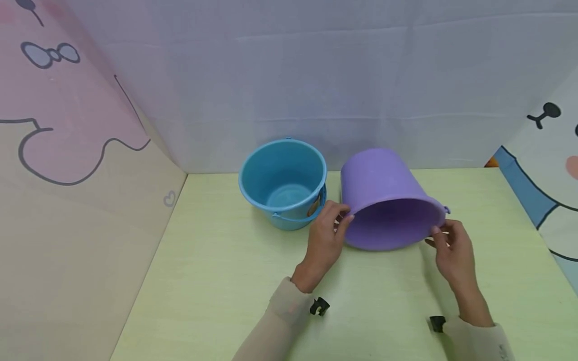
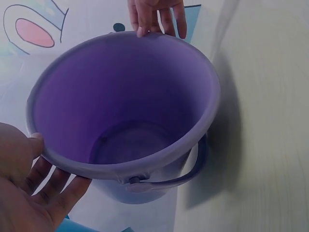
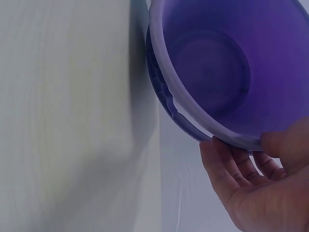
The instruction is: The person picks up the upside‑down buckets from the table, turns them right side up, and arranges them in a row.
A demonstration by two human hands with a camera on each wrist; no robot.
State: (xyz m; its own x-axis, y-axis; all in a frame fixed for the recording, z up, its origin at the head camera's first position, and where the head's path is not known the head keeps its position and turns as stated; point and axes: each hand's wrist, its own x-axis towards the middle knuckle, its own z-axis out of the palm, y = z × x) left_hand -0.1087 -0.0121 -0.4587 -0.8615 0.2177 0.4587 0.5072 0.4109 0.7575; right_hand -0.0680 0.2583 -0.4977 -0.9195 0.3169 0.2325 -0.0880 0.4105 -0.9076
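A purple bucket (image 1: 379, 175) is tipped, its mouth facing me, just above the pale green tabletop. My left hand (image 1: 326, 235) pinches the rim on its left side, thumb over the edge and fingers underneath. On the opposite side my right hand (image 1: 455, 250) pinches the rim the same way. In the left wrist view the bucket's inside (image 2: 130, 82) looks bare, and its handle (image 2: 178, 180) hangs below the rim. A light blue bucket (image 1: 257, 173) stands upright to the left, close to my left hand, with its handle hanging down in front.
The pale green table (image 1: 203, 291) ends at a white cloth backdrop (image 1: 316, 75) behind both buckets. Printed panels with cartoon drawings rise at the left (image 1: 67, 225) and right. Black wrist mounts sit at both sleeves.
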